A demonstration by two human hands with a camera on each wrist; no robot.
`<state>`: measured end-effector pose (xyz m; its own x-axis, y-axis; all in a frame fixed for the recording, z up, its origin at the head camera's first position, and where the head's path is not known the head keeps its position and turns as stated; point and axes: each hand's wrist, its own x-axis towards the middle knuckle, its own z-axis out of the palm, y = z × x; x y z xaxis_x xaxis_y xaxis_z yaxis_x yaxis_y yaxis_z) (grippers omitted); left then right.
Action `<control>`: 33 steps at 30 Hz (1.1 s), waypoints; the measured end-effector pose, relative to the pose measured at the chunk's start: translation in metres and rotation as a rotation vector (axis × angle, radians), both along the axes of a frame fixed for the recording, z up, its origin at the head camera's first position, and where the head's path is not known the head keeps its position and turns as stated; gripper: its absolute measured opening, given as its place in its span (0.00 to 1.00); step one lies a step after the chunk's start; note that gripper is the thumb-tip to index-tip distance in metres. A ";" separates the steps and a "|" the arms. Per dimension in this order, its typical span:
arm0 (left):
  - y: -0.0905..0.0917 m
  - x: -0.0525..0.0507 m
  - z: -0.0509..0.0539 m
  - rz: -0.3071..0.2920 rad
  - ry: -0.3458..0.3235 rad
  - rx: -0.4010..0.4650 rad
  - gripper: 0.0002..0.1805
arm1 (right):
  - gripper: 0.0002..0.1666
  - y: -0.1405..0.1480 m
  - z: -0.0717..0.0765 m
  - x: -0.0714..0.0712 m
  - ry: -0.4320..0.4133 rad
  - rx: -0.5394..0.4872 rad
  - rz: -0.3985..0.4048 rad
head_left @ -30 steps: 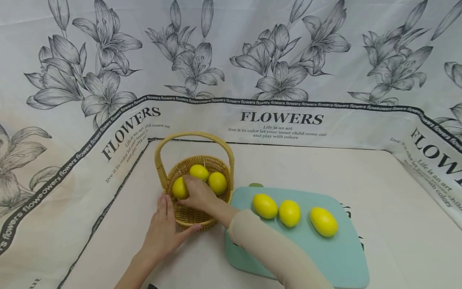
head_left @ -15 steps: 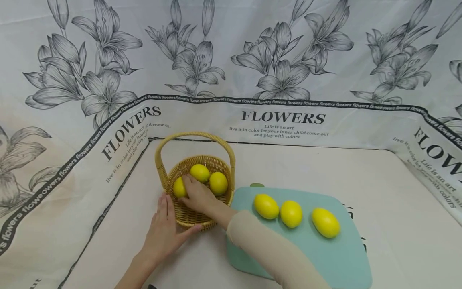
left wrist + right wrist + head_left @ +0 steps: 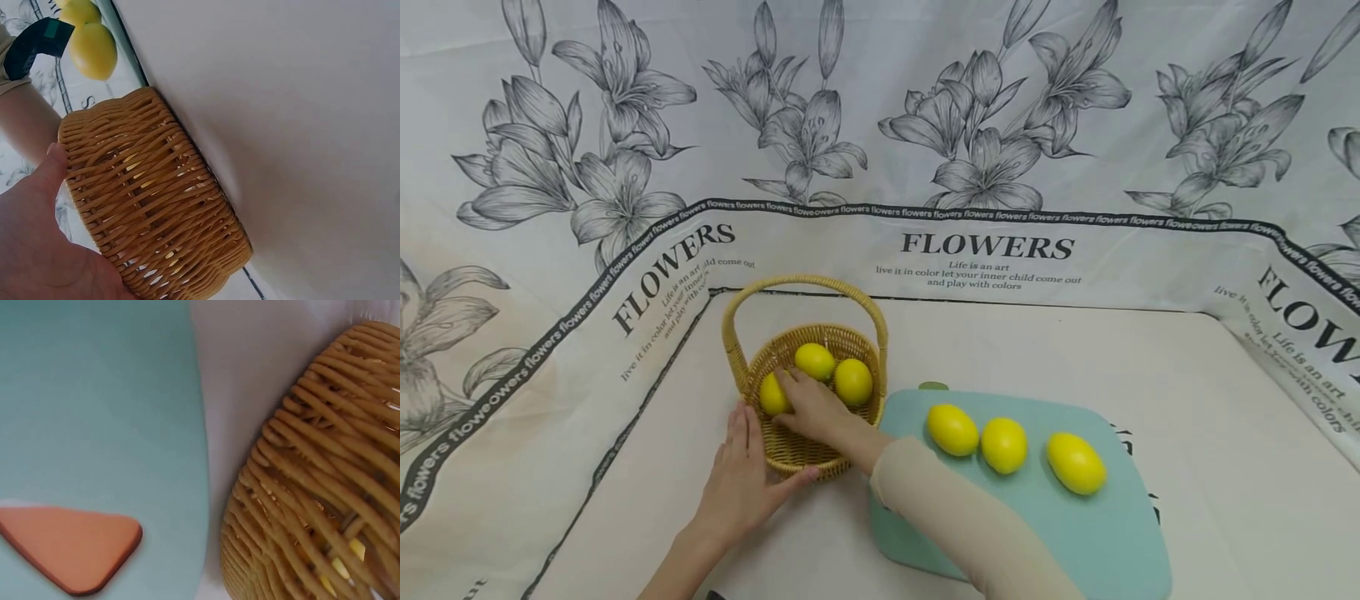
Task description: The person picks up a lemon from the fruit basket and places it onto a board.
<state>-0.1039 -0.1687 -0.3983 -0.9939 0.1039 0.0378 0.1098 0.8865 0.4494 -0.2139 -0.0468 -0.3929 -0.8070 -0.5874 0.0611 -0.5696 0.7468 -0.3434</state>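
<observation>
A wicker basket [image 3: 801, 450] with an arched handle stands at the left of the table. My right hand [image 3: 816, 408] reaches into it, with fingers and thumb around the left lemon [image 3: 771, 396]. Two other lemons lie behind and to the right in the basket, the back lemon [image 3: 815, 361] and the right lemon [image 3: 853, 382]. My left hand [image 3: 737, 479] rests against the basket's near left side, its fingers straight and its thumb on the rim. The left wrist view shows that thumb touching the woven wall [image 3: 150, 200]. My right hand is out of sight in the right wrist view.
A pale green cutting board [image 3: 1105, 542] lies right of the basket, partly under my right sleeve [image 3: 970, 517]. On it are three lemons: a left one [image 3: 952, 430], a middle one [image 3: 1003, 445] and a right one [image 3: 1077, 463]. Flower-printed cloth [image 3: 985, 167] rises behind the table.
The right hand stays at the left lemon, with only a slight shift of its fingers. Left hand, basket and board lemons keep their places.
</observation>
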 end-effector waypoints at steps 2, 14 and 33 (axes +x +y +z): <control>0.000 0.000 0.001 -0.001 -0.003 0.000 0.66 | 0.43 0.001 0.001 0.000 -0.009 -0.005 0.010; 0.001 0.000 0.000 -0.004 0.015 -0.014 0.66 | 0.42 0.013 0.008 0.016 0.031 -0.046 0.030; 0.001 0.000 0.001 0.008 -0.016 -0.026 0.68 | 0.44 0.047 0.028 0.038 0.092 -0.136 0.014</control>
<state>-0.1035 -0.1676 -0.3969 -0.9951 0.0970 0.0195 0.0960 0.8986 0.4282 -0.1755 -0.0002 -0.3646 -0.7859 -0.5800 0.2143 -0.6136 0.6887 -0.3862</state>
